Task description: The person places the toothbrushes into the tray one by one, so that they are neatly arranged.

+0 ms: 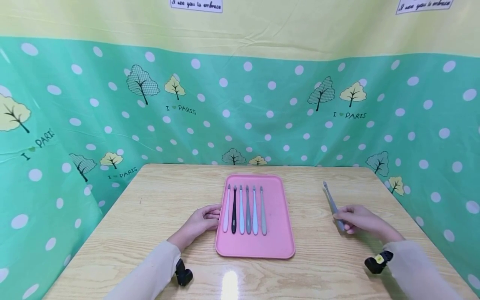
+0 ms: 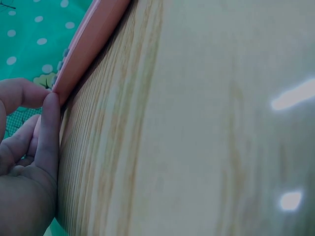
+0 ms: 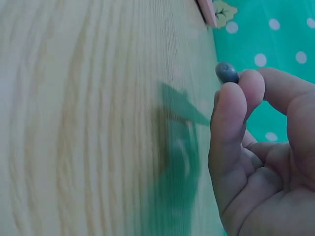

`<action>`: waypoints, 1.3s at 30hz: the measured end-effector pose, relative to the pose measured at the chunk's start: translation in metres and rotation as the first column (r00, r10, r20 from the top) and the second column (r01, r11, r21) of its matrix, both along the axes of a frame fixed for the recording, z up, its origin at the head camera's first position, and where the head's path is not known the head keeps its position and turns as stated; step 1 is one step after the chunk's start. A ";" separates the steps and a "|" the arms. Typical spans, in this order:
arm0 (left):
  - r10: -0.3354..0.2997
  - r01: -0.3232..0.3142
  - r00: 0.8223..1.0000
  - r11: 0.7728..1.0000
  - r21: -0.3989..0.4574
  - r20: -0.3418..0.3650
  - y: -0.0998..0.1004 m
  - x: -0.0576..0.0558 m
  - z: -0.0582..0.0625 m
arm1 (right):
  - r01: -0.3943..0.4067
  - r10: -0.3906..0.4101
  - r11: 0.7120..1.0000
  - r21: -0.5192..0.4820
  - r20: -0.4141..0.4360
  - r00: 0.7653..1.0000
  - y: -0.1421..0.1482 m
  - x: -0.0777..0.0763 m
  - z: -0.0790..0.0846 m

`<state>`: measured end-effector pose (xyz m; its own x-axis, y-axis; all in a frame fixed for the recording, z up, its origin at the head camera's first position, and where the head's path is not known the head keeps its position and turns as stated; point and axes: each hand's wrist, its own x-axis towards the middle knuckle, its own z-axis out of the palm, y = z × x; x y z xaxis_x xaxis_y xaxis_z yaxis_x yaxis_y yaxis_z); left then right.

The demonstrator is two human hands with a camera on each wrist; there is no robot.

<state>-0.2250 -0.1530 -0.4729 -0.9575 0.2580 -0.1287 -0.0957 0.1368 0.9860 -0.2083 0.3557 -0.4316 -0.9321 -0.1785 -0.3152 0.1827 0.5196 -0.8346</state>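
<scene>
A pink tray [image 1: 275, 246] lies on the table with several toothbrushes [image 1: 248, 212] side by side in it, heads towards the far end. Their handles are pale pink, black, light blue and grey. At the tray's left edge, my left hand [image 1: 200, 223] pinches the rim between thumb and finger; the left wrist view shows this grip on the tray wall [image 2: 91, 46]. Off to the right of the tray, my right hand [image 1: 358, 218] holds a grey toothbrush [image 1: 330, 198] by its lower handle, head pointing away. The rounded handle end [image 3: 226, 72] sticks out past the fingertips.
The light wood table [image 1: 165, 187] reaches back to a green polka-dot curtain [image 1: 247, 100], which also hangs along both sides. A black wrist camera [image 1: 183, 273] sits on the left wrist, another wrist camera [image 1: 378, 261] on the right.
</scene>
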 end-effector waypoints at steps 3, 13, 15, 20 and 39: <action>0.008 -0.008 1.000 1.000 -0.004 0.010 0.000 -0.001 0.000 | -0.014 0.014 1.000 -0.014 0.002 1.000 -0.008 -0.001 -0.001; 0.005 -0.006 1.000 1.000 0.004 0.016 0.000 -0.002 0.000 | -0.047 0.049 0.994 -0.098 0.022 0.999 -0.040 -0.001 -0.003; 0.009 -0.009 1.000 1.000 -0.002 0.012 0.000 -0.002 0.000 | -0.046 0.051 0.992 -0.120 0.037 0.998 -0.048 -0.001 -0.004; 0.010 -0.010 1.000 1.000 -0.002 0.009 0.001 -0.001 0.001 | -0.057 0.068 0.983 -0.175 0.056 0.996 -0.065 -0.003 -0.006; 0.011 -0.011 1.000 1.000 0.006 -0.004 -0.001 -0.002 -0.003 | -0.104 0.111 0.966 -0.235 0.018 0.994 -0.122 -0.005 -0.005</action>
